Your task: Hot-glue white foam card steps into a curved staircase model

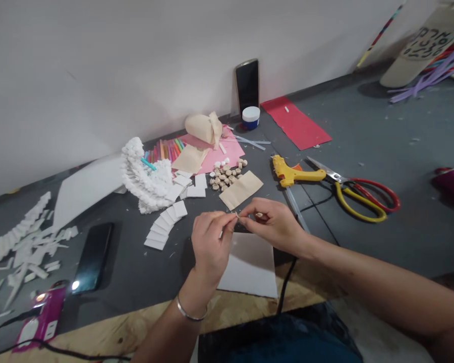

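My left hand (211, 243) and my right hand (274, 223) meet above a white sheet (251, 269) near the table's front edge. Both pinch one tiny pale piece (236, 216) between thumb and fingertips; it is too small to name. A thin pale stick shows inside my left fingers. Just beyond the hands lie a tan paper rectangle (241, 189) and a heap of small wooden discs (226, 175). A silver bangle circles my left wrist.
Yellow glue gun (292, 173) and red-and-yellow scissors (357, 192) lie right of the hands. White foam squares (165, 225), a white ruffled piece (146, 177), coloured straws, pink paper and a phone (94, 258) lie left. A second phone (247, 85) leans on the wall beside a jar (251, 117) and red sheet.
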`<move>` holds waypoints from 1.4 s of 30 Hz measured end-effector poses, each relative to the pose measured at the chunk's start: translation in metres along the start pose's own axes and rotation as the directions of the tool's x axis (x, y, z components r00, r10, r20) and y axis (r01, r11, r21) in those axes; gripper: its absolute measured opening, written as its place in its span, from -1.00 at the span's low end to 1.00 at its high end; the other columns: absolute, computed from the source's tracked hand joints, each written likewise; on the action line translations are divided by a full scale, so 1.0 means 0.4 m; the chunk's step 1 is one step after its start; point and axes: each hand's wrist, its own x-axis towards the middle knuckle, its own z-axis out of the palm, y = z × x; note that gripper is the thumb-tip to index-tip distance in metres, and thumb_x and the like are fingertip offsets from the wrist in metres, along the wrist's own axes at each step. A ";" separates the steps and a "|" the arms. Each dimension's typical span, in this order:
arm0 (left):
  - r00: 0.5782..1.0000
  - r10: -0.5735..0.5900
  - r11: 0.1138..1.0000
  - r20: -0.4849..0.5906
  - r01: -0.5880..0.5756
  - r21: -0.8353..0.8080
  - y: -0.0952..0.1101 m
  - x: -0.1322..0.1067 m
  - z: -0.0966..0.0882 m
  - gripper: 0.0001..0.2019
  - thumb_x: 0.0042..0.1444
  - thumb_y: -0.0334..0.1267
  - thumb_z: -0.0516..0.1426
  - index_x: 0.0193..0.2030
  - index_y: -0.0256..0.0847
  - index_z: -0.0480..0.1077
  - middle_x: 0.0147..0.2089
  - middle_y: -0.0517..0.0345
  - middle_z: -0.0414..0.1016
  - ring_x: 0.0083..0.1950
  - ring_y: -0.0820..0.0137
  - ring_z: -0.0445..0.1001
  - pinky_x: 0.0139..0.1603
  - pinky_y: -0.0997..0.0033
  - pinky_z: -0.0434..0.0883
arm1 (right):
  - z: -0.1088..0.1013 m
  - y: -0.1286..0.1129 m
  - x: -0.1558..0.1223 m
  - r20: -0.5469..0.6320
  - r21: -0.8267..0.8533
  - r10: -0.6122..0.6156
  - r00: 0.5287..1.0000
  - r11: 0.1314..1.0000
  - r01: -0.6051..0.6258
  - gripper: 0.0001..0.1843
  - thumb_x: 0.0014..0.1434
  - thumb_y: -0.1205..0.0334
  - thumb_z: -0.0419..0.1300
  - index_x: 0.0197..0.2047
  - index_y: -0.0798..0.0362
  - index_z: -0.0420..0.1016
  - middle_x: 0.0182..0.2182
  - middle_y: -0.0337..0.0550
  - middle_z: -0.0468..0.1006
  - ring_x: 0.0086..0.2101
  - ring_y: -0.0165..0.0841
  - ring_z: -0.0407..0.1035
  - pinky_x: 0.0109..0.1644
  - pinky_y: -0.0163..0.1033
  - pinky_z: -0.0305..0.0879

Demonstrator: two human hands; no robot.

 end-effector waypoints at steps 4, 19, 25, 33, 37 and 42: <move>0.995 -0.088 0.994 0.044 0.091 -0.067 -0.002 -0.005 0.005 -0.90 0.21 -0.33 0.17 -0.19 -0.17 0.52 -0.25 0.13 0.56 -0.18 0.40 0.51 -0.16 0.40 0.42 | -0.005 0.008 0.001 0.023 -0.039 -0.051 0.998 0.998 0.052 -0.91 0.14 0.32 0.23 -0.34 0.08 0.58 -0.52 -0.28 0.44 -0.58 -0.55 0.16 -0.52 -0.40 0.07; 0.945 -0.269 0.946 0.185 0.295 -0.134 -0.014 -0.003 0.012 -0.93 0.18 -0.26 0.21 -0.26 -0.15 0.53 -0.26 0.15 0.56 -0.18 0.40 0.52 -0.16 0.43 0.42 | -0.017 0.053 0.007 0.177 -0.108 -0.217 0.960 0.965 0.238 -0.81 0.30 0.28 0.12 -0.26 0.12 0.55 -0.43 -0.17 0.43 -0.44 -0.46 0.31 -0.40 -0.37 0.17; 0.947 -0.265 0.943 0.183 0.294 -0.157 -0.015 -0.001 0.015 -0.95 0.17 -0.29 0.21 -0.30 -0.16 0.50 -0.30 0.17 0.54 -0.23 0.43 0.49 -0.20 0.45 0.40 | -0.018 0.063 0.013 0.164 -0.096 -0.204 0.965 0.970 0.221 -0.87 0.27 0.29 0.19 -0.29 0.11 0.54 -0.43 -0.20 0.42 -0.45 -0.48 0.30 -0.39 -0.39 0.18; 0.922 -0.279 0.908 0.267 0.344 -0.238 -0.015 0.000 0.014 -0.92 0.19 -0.28 0.19 -0.34 -0.16 0.44 -0.32 0.18 0.47 -0.23 0.42 0.44 -0.19 0.43 0.38 | -0.028 0.060 0.022 0.188 -0.090 -0.133 0.973 0.984 0.152 -0.88 0.23 0.24 0.25 -0.32 0.09 0.53 -0.40 -0.21 0.43 -0.46 -0.49 0.28 -0.40 -0.38 0.19; 0.868 -0.328 0.829 0.374 0.454 -0.326 -0.024 0.007 0.005 -0.86 0.19 -0.19 0.19 -0.36 -0.16 0.45 -0.33 0.15 0.47 -0.25 0.40 0.43 -0.20 0.40 0.38 | -0.040 0.048 0.021 0.241 -0.050 -0.198 0.950 0.975 0.215 -0.90 0.26 0.26 0.21 -0.29 0.08 0.51 -0.39 -0.21 0.42 -0.45 -0.49 0.27 -0.40 -0.37 0.18; 0.796 -0.348 0.664 0.495 0.582 -0.469 -0.049 0.008 0.001 -0.83 0.10 -0.15 0.26 -0.40 -0.18 0.47 -0.36 0.14 0.48 -0.29 0.40 0.43 -0.25 0.41 0.37 | -0.048 0.028 0.013 0.289 -0.002 -0.264 0.920 0.961 0.277 -0.92 0.25 0.30 0.17 -0.27 0.11 0.47 -0.40 -0.20 0.39 -0.43 -0.47 0.26 -0.38 -0.36 0.18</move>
